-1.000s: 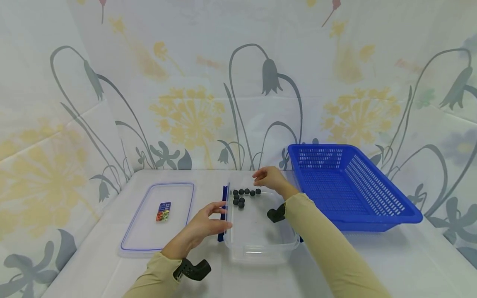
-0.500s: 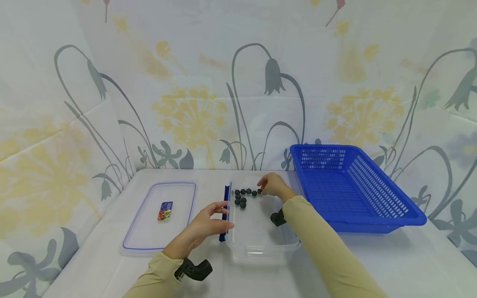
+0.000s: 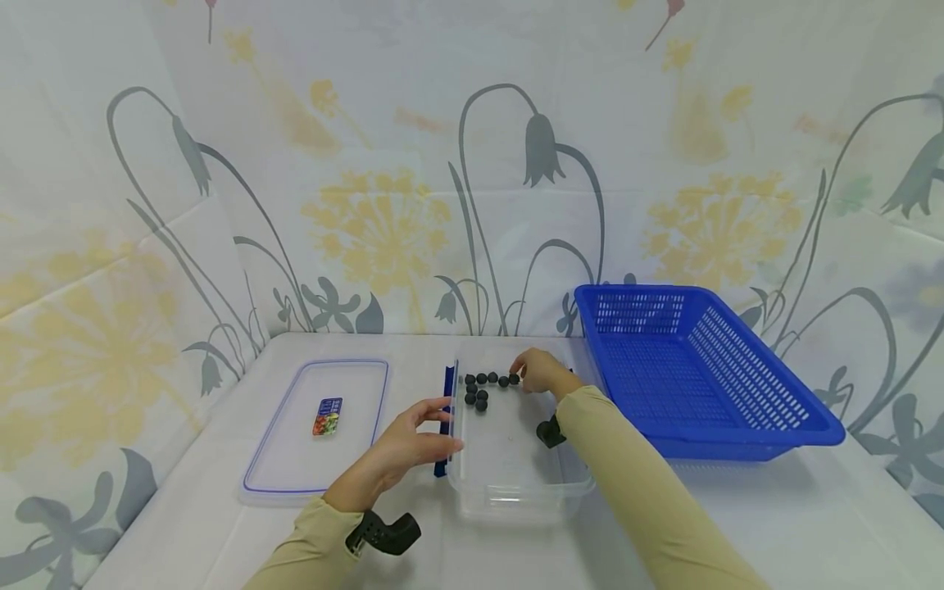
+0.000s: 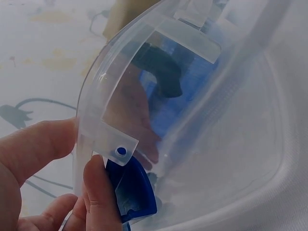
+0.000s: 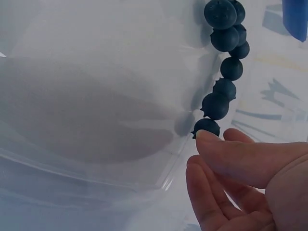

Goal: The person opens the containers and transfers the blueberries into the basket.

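A clear plastic storage box (image 3: 509, 459) stands in front of me, its blue side latch (image 4: 132, 187) folded down on the left. My left hand (image 3: 401, 442) holds the box's left rim between thumb and fingers. Several dark blueberries (image 5: 215, 106) lie inside, in a row along the far wall and a small cluster at the far left corner. My right hand (image 3: 542, 370) reaches into the far right part of the box. Its thumb and forefinger pinch the last blueberry (image 5: 206, 126) of the row; the thumb hides part of it.
A clear lid (image 3: 283, 463) with a blue seal lies flat at the left, a small colourful label (image 3: 326, 417) on it. At the right, close by the box, sits a blue perforated basket (image 3: 649, 369). A patterned cloth backdrop (image 3: 383, 123) rises behind the white table.
My right hand has come down from above the far rim to the last blueberry in the row. The left hand keeps its place on the box.
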`<state>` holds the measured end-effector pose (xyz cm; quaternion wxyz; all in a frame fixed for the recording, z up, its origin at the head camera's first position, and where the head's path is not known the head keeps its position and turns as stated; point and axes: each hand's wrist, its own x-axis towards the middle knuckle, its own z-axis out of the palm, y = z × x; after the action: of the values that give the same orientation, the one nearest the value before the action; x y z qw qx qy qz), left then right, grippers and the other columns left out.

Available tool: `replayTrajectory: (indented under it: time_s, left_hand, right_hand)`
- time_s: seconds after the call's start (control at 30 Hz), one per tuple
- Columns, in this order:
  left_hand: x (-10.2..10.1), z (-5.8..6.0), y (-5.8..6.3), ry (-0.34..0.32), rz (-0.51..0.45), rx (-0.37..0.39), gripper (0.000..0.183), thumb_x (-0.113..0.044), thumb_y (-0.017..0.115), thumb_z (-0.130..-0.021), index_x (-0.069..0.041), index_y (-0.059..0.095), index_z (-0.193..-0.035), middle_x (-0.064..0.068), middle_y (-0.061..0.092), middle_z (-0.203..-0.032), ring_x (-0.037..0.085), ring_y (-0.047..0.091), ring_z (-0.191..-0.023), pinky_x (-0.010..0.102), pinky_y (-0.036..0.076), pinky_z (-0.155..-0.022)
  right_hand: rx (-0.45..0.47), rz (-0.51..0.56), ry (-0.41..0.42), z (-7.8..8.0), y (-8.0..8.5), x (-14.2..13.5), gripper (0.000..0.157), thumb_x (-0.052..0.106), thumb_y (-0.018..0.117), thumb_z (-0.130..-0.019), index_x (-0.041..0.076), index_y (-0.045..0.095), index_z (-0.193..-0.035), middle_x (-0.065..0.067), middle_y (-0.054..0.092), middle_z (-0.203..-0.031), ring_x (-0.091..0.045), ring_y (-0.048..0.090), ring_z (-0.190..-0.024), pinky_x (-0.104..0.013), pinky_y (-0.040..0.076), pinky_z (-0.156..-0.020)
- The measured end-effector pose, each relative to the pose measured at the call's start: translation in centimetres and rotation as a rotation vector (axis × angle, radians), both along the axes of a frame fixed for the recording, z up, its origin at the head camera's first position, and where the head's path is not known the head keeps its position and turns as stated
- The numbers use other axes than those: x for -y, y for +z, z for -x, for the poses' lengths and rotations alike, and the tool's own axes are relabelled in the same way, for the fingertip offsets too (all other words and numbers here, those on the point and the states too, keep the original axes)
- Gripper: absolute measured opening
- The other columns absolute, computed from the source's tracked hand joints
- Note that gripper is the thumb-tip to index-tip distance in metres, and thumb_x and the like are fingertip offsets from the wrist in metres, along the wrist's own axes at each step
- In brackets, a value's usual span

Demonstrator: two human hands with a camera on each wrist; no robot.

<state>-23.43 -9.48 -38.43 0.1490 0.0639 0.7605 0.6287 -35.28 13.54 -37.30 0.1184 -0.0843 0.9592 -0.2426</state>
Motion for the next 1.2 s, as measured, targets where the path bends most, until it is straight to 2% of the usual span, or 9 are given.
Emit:
replayTrajectory:
  time_s: [0.13, 0.43, 0.63, 0.77, 0.9, 1.07, 1.2]
  left_hand:
    - [0.0, 0.0, 0.0, -0.003, 0.003, 0.003, 0.069, -0.009, 0.074, -0.079, -0.008, 0.039, -0.139, 0.014, 0.044, -0.128, 0.021, 0.058, -0.093, 0.039, 0.050, -0.086]
    - [0.0, 0.2, -0.1, 0.006, -0.002, 0.007, 0.070, -0.009, 0.075, -0.078, -0.008, 0.040, -0.139, 0.013, 0.045, -0.126, 0.021, 0.058, -0.094, 0.039, 0.050, -0.086]
    - [-0.1, 0.1, 0.0, 0.014, -0.002, 0.011, 0.070, -0.008, 0.075, -0.078, -0.008, 0.040, -0.139, 0.013, 0.046, -0.126, 0.021, 0.058, -0.093, 0.039, 0.050, -0.086]
    - [0.0, 0.2, -0.2, 0.012, -0.003, 0.015, 0.070, -0.009, 0.075, -0.078, -0.008, 0.040, -0.139, 0.013, 0.045, -0.126, 0.021, 0.058, -0.092, 0.039, 0.051, -0.085]
    - [0.0, 0.3, -0.3, 0.011, -0.006, 0.014, 0.071, -0.010, 0.076, -0.078, -0.008, 0.040, -0.139, 0.013, 0.045, -0.126, 0.022, 0.058, -0.093, 0.039, 0.051, -0.085]
    - [0.0, 0.2, -0.2, 0.015, 0.003, 0.017, 0.070, -0.010, 0.075, -0.079, -0.009, 0.039, -0.139, 0.013, 0.045, -0.126, 0.022, 0.058, -0.095, 0.039, 0.050, -0.086]
    - [0.0, 0.2, -0.2, 0.013, 0.007, 0.015, 0.069, -0.009, 0.074, -0.079, -0.009, 0.040, -0.139, 0.013, 0.045, -0.127, 0.022, 0.057, -0.095, 0.039, 0.050, -0.086]
  right_hand:
    - [0.012, -0.031, 0.045, 0.2, -0.2, 0.0, 0.045, -0.013, 0.065, -0.074, 0.001, 0.062, -0.116, -0.017, 0.058, -0.113, -0.031, 0.054, -0.105, -0.039, 0.048, -0.088]
    - [0.015, -0.068, 0.079, 0.4, -0.6, 0.0, 0.037, -0.007, 0.070, -0.073, 0.005, 0.064, -0.107, -0.011, 0.059, -0.101, -0.025, 0.054, -0.093, -0.035, 0.049, -0.081]
    - [0.029, -0.086, 0.089, 0.1, -0.4, 0.2, 0.021, -0.005, 0.074, -0.072, 0.007, 0.067, -0.088, -0.005, 0.059, -0.085, -0.019, 0.054, -0.078, -0.029, 0.048, -0.069]
    - [0.030, -0.009, 0.100, 0.0, 0.1, 0.4, 0.019, -0.005, 0.074, -0.073, 0.005, 0.068, -0.089, -0.004, 0.060, -0.083, -0.017, 0.055, -0.075, -0.028, 0.049, -0.067]
    - [0.003, 0.074, 0.157, -0.1, 0.9, 0.6, 0.019, -0.004, 0.073, -0.075, 0.002, 0.068, -0.093, -0.005, 0.061, -0.083, -0.017, 0.058, -0.073, -0.029, 0.051, -0.067]
    - [-0.010, 0.213, 0.217, -0.7, 2.8, 0.7, 0.021, -0.003, 0.070, -0.077, -0.001, 0.067, -0.098, -0.006, 0.061, -0.082, -0.017, 0.058, -0.072, -0.033, 0.053, -0.072]
    - [-0.015, 0.299, 0.231, -1.4, 4.6, 0.6, 0.022, -0.001, 0.069, -0.080, 0.000, 0.066, -0.102, -0.007, 0.062, -0.084, -0.018, 0.057, -0.076, -0.032, 0.053, -0.076]
